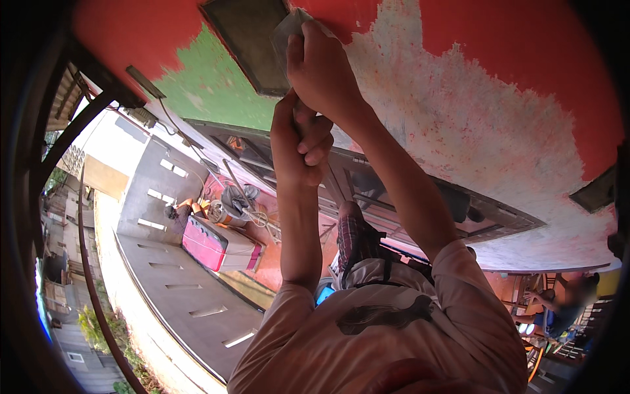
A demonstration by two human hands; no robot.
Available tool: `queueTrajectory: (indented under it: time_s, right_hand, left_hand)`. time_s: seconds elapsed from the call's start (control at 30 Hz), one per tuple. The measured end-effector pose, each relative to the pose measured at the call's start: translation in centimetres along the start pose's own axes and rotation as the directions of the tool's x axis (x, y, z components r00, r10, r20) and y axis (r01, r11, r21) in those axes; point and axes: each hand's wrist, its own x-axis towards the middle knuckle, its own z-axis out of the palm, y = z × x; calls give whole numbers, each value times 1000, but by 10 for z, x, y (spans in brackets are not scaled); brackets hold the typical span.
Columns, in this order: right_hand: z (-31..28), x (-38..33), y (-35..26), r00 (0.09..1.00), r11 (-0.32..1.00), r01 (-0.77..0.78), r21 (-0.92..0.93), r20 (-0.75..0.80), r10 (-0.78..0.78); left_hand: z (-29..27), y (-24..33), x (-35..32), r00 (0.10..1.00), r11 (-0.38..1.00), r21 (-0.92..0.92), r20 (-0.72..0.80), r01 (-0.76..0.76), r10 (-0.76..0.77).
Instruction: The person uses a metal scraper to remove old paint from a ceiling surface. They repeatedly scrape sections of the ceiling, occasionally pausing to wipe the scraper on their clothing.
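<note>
In the head view, the right hand [323, 69] has its grip clamped on a flat grey blade [283, 38], at the edge of a dark rectangular panel [239, 36] in the wall [472, 111]. The left hand [303, 134] is just below, fingers curled; whether its grip holds anything, I cannot tell. Red, green and patchy whitish areas cover the wall.
</note>
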Motion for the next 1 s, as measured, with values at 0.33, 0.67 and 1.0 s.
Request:
queueTrajectory:
  time_s: [0.33, 0.67, 1.0]
  right_hand:
    - [5, 6, -3, 998, 999, 52, -6, -23, -52]
    - [-59, -86, 28, 964, 926, -113, 359, 266, 15]
    - [-215, -367, 175, 382, 441, -870, -220, 264, 886]
  left_hand:
    - [-4, 3, 6, 999, 993, -113, 44, -26, 31]
    - [-58, -62, -93, 986, 991, 107, -156, 83, -65]
    - [-153, -136, -226, 322, 2, 492, -565, 871, -760]
